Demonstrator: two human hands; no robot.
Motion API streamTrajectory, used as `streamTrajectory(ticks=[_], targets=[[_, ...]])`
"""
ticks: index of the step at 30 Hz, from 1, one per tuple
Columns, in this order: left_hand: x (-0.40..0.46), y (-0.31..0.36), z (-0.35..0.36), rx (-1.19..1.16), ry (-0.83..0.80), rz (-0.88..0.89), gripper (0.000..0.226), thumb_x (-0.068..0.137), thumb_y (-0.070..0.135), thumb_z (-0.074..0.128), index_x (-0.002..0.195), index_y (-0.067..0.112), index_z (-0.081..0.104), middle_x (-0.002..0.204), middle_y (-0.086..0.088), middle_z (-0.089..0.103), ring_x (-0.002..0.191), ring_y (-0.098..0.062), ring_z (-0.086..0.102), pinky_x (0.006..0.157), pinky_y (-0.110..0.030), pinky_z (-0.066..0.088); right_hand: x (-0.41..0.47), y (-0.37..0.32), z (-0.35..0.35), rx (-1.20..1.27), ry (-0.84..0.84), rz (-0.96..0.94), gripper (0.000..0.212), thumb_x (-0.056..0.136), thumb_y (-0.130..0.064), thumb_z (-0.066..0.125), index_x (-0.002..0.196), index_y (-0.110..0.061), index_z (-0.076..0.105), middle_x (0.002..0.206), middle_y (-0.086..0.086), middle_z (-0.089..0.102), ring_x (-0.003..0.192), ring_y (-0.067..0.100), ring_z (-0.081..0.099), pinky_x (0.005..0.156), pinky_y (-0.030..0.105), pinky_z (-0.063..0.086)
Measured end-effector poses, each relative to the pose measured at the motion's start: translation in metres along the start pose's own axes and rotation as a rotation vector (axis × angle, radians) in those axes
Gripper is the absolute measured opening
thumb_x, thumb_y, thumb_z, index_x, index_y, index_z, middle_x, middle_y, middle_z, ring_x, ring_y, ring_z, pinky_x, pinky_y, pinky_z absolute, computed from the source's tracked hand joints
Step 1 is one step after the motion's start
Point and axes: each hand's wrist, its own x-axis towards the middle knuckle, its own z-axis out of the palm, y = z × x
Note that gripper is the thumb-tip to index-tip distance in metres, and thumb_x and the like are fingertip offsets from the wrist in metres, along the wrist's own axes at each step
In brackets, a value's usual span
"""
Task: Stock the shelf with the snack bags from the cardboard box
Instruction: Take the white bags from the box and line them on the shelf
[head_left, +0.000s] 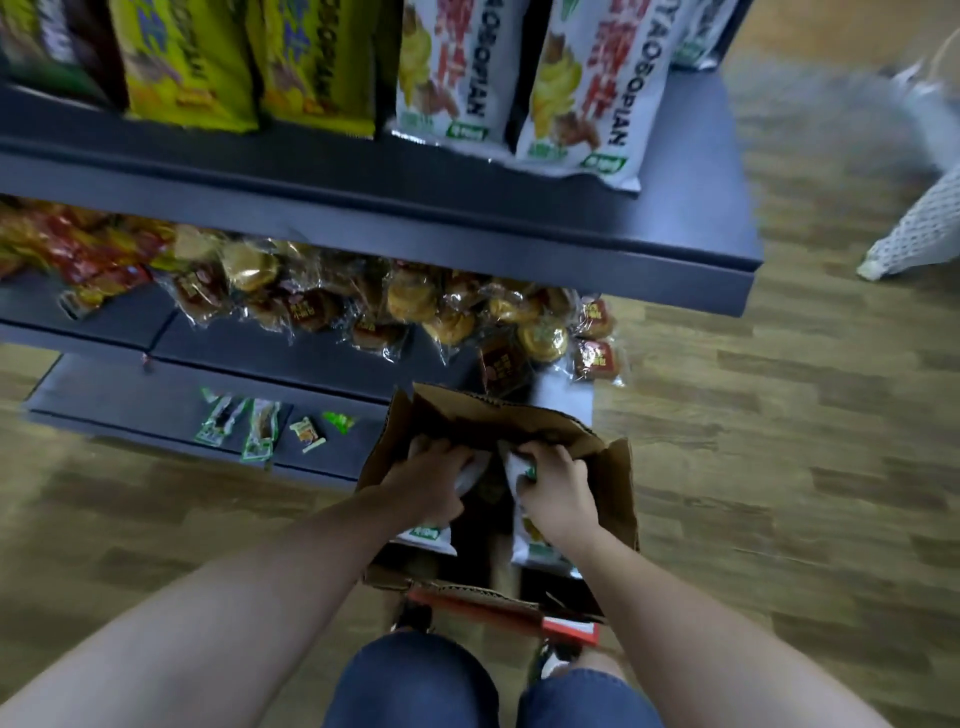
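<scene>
An open cardboard box (608, 483) stands on the floor in front of the dark shelf unit (467, 208). Both my hands reach down into it. My left hand (431, 478) grips the top of a white snack bag (428, 535) on the box's left side. My right hand (556, 488) grips the top of a second white snack bag (535, 548) on the right side. Most of each bag is hidden under my hands. On the upper shelf stand two matching white bags (582, 88) next to yellow bags (192, 67).
The middle shelf holds a heap of clear-wrapped pastries (415, 306) and red packets (78, 254). A few small packets (260, 426) lie on the bottom shelf. My knees in blue shorts are below the box. A white patterned bag (914, 228) lies on the wooden floor at right.
</scene>
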Motion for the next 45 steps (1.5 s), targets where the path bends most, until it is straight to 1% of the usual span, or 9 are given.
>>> streamTrajectory(ticks=[5,10,15,19,23,26,29,38,45], targets=[[-0.031,-0.009,-0.024,-0.036,0.216,0.104,0.073,0.076,0.018,0.057,0.141,0.034,0.027,0.145,0.007,0.027,0.134,-0.028,0.017,0.103,-0.045,0.034,-0.019,-0.017,-0.021,0.078,0.109,-0.076,0.041,0.09,-0.018,0.051,0.13,-0.028,0.05,0.128,-0.003,0.05,0.122,0.026,0.036,0.072,0.034,0.05],[-0.056,-0.02,-0.041,0.038,0.492,0.163,0.077,0.078,0.022,0.057,0.146,0.029,0.02,0.148,0.008,0.02,0.131,-0.02,0.016,0.099,-0.042,0.041,-0.037,-0.04,-0.037,0.092,0.233,-0.21,0.04,0.089,-0.022,0.053,0.127,-0.033,0.049,0.123,-0.003,0.051,0.113,0.024,0.043,0.083,0.033,0.046],[-0.077,-0.032,-0.053,0.076,0.733,0.316,0.08,0.071,0.02,0.072,0.141,0.022,0.031,0.137,-0.002,0.038,0.112,-0.026,0.036,0.091,-0.047,0.047,-0.053,-0.062,-0.051,0.096,0.371,-0.36,0.041,0.087,-0.019,0.056,0.126,-0.031,0.049,0.127,-0.004,0.048,0.112,0.025,0.038,0.078,0.036,0.048],[-0.095,-0.031,-0.065,0.099,0.888,0.381,0.066,0.075,0.024,0.052,0.138,0.017,0.036,0.132,-0.01,0.043,0.105,-0.032,0.043,0.085,-0.048,0.048,-0.063,-0.076,-0.064,0.131,0.463,-0.458,0.046,0.085,-0.014,0.06,0.127,-0.029,0.051,0.13,-0.006,0.046,0.12,0.022,0.036,0.082,0.035,0.051],[-0.118,-0.018,-0.084,0.101,1.052,0.472,0.062,0.074,0.021,0.054,0.134,0.018,0.041,0.133,-0.012,0.043,0.112,-0.036,0.041,0.091,-0.047,0.043,-0.078,-0.089,-0.079,0.193,0.555,-0.563,0.044,0.085,-0.019,0.059,0.126,-0.032,0.052,0.128,-0.008,0.047,0.119,0.015,0.036,0.087,0.022,0.044],[-0.132,-0.009,-0.102,0.098,1.136,0.531,0.061,0.075,0.019,0.059,0.133,0.019,0.042,0.135,-0.012,0.041,0.115,-0.037,0.04,0.095,-0.044,0.039,-0.09,-0.1,-0.097,0.266,0.677,-0.624,0.039,0.084,-0.026,0.054,0.122,-0.031,0.051,0.123,-0.009,0.048,0.113,0.014,0.04,0.094,0.009,0.03],[-0.143,0.001,-0.121,0.073,1.206,0.58,0.065,0.072,0.013,0.066,0.132,0.017,0.042,0.137,-0.011,0.039,0.116,-0.037,0.039,0.099,-0.039,0.033,-0.098,-0.109,-0.115,0.228,0.793,-0.716,0.037,0.082,-0.021,0.059,0.118,-0.025,0.053,0.124,-0.008,0.047,0.112,0.018,0.045,0.101,0.008,0.022],[-0.146,0.044,-0.177,0.017,1.349,0.66,0.066,0.076,0.01,0.063,0.136,0.017,0.036,0.14,-0.013,0.034,0.124,-0.034,0.035,0.107,-0.032,0.025,-0.097,-0.126,-0.187,0.167,1.077,-0.799,0.028,0.083,-0.011,0.062,0.111,-0.01,0.061,0.119,0.003,0.055,0.116,0.02,0.049,0.099,0.027,0.035],[-0.126,0.086,-0.214,0.001,1.411,0.703,0.064,0.078,0.007,0.058,0.138,0.014,0.035,0.137,-0.016,0.038,0.123,-0.032,0.036,0.105,-0.035,0.03,-0.074,-0.129,-0.237,0.202,1.128,-0.728,0.027,0.087,-0.018,0.053,0.114,-0.018,0.054,0.118,0.006,0.055,0.109,0.023,0.048,0.097,0.019,0.031]])
